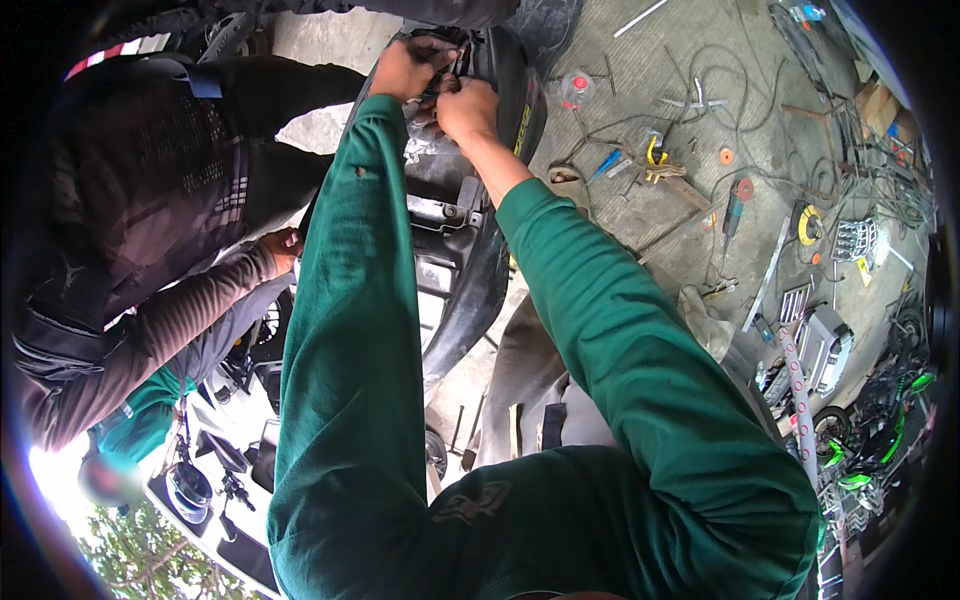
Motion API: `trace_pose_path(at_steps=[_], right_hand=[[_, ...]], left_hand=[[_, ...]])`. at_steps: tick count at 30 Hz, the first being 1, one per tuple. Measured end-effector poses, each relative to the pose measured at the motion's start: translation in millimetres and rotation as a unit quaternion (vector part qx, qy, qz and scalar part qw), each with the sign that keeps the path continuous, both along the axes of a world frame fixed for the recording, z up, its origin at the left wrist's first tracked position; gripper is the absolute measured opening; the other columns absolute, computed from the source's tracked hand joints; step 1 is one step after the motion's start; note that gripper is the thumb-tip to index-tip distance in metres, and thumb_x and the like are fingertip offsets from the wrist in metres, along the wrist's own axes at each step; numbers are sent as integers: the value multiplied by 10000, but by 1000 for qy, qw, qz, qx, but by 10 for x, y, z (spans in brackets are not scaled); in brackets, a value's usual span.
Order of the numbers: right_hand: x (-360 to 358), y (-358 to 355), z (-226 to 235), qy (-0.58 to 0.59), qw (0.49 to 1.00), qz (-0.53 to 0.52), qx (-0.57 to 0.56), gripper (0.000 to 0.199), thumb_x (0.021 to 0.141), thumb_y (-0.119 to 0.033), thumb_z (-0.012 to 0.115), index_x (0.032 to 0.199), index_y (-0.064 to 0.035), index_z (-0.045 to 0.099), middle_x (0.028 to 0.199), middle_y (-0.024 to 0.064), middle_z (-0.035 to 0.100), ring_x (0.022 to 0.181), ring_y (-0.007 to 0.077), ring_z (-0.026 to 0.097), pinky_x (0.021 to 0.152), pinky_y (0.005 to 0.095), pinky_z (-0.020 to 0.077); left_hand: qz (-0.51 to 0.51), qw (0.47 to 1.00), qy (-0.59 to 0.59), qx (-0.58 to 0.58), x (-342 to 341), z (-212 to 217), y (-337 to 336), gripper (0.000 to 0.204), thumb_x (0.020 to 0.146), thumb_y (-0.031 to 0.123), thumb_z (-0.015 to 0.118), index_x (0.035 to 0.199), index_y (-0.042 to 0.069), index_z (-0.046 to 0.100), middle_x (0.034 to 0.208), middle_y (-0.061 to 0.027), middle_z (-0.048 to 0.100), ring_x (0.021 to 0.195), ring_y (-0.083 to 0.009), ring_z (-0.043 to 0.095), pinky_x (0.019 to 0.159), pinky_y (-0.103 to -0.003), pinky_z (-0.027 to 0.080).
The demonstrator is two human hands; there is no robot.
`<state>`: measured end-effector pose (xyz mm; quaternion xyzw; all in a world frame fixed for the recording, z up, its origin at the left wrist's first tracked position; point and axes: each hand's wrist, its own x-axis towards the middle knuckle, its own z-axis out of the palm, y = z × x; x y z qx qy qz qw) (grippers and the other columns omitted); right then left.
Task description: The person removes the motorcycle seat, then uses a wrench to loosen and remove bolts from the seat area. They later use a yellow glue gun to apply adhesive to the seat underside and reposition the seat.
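The motorbike (488,270) stretches away in front of the person, its black side panels curved and slightly shiny, with yellow marking on the right one and bare metal frame between them. Both arms reach forward to its far part. The left hand (402,72) bends over dark parts there; the right hand (468,108) sits just beside it, fingers curled inward. I cannot tell what either grips.

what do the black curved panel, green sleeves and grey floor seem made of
The black curved panel looks like moulded plastic, semi-gloss: pale reflections run along its smooth bend, though painted metal is possible. The green sleeves seem soft, matte cloth, probably knit, creasing in loose folds. The grey floor looks like matte concrete, with fine grooves.
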<state>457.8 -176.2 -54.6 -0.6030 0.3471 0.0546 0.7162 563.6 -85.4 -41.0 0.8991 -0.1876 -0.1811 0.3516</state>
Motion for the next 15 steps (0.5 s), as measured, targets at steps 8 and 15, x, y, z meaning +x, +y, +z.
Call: trace_pose_path(at_steps=[8, 15], right_hand=[[103, -649, 0, 78, 960, 224, -146, 430, 941, -376, 670, 887, 42, 752, 930, 276, 730, 998, 378, 731, 875, 445, 585], [390, -1275, 312, -40, 809, 327, -487, 409, 1038, -403, 522, 1002, -65, 750, 980, 213, 745, 938, 429, 713, 836, 531, 566]], left_hand=[[33, 987, 153, 31, 268, -124, -110, 249, 811, 349, 849, 947, 140, 836, 893, -89, 788, 798, -238, 736, 802, -392, 581], [116, 992, 52, 0, 35, -274, -130, 306, 768, 429, 880, 950, 188, 833, 941, -117, 779, 896, -328, 743, 841, -426, 575]])
